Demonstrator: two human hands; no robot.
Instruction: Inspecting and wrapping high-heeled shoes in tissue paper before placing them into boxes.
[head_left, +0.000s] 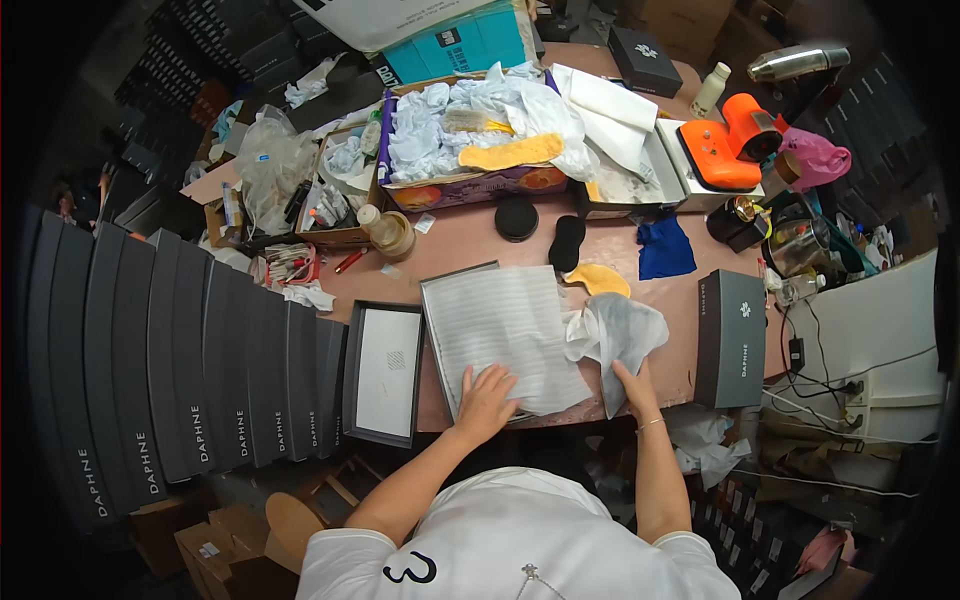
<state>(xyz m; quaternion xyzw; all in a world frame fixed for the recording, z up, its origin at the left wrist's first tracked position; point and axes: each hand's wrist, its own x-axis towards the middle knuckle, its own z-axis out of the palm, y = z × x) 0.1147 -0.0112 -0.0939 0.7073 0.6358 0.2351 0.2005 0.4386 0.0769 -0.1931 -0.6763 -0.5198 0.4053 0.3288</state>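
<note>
A white ribbed foam sheet point(510, 330) lies over an open dark grey box point(432, 300) at the table's front, partly overhanging its right side. My left hand point(487, 400) rests on the sheet's near left corner, fingers spread. To the right, my right hand point(632, 385) grips the lower edge of a thin, see-through greyish-white wrapper point(630, 335). Crumpled white paper point(580, 333) sits against the wrapper's left side. Whether anything is inside the wrapper, I cannot tell. Left of the foam stands a shallow dark box part point(350, 372) with a white inside.
Dark shoe boxes point(170, 350) are stacked at the left. A closed box point(730, 338) stands at the right. Behind are a yellow cloth point(600, 279), black sponge point(567, 242), round black tin point(516, 218), blue cloth point(666, 248), and a carton of crumpled paper point(470, 190).
</note>
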